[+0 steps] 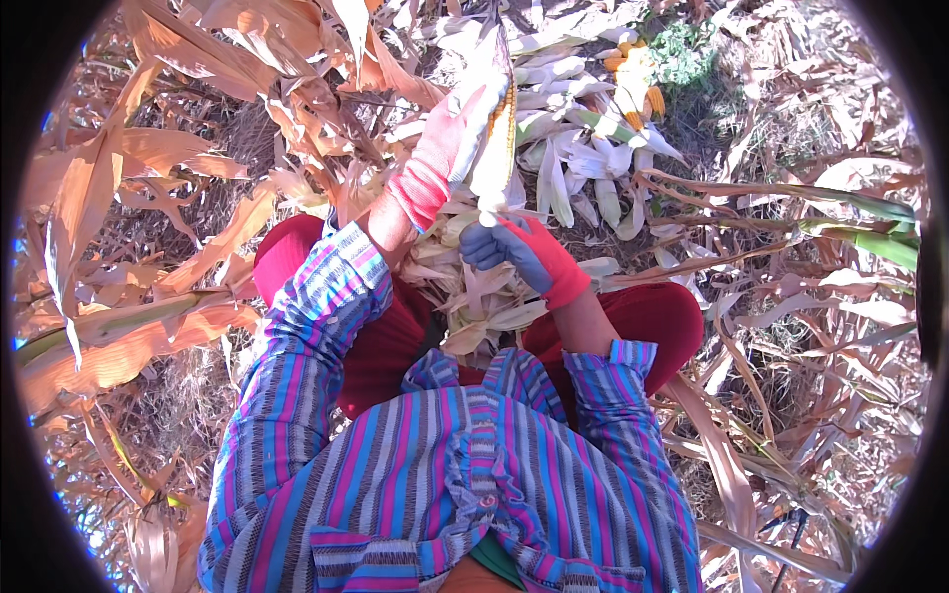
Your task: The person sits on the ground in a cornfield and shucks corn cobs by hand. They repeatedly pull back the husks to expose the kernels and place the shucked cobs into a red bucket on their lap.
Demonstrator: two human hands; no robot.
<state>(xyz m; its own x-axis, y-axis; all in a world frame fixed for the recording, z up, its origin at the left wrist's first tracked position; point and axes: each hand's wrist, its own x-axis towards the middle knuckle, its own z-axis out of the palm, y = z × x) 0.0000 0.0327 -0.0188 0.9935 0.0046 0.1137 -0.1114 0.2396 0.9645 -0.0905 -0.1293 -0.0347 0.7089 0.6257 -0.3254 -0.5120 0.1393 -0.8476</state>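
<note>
An ear of corn (504, 127) stands nearly upright before me, its yellow kernels showing along the right side and pale husk around its lower end. My left hand (463, 124), in a glove with a red cuff, is closed around it from the left. Glare washes out those fingers. Just below, my right hand (524, 255), in a red and grey glove, is curled tight at the ear's butt end. What lies deep inside that fist is hidden. Loose pale husks (484, 301) lie beneath both hands, between my bent legs.
Beyond the ear lies a heap of pale husks (583, 163). Several bare yellow cobs (633, 74) rest past it, near a green weed (684, 54). Dry corn leaves (148, 336) crowd the left, and long stalks (781, 193) reach in from the right over straw-covered ground.
</note>
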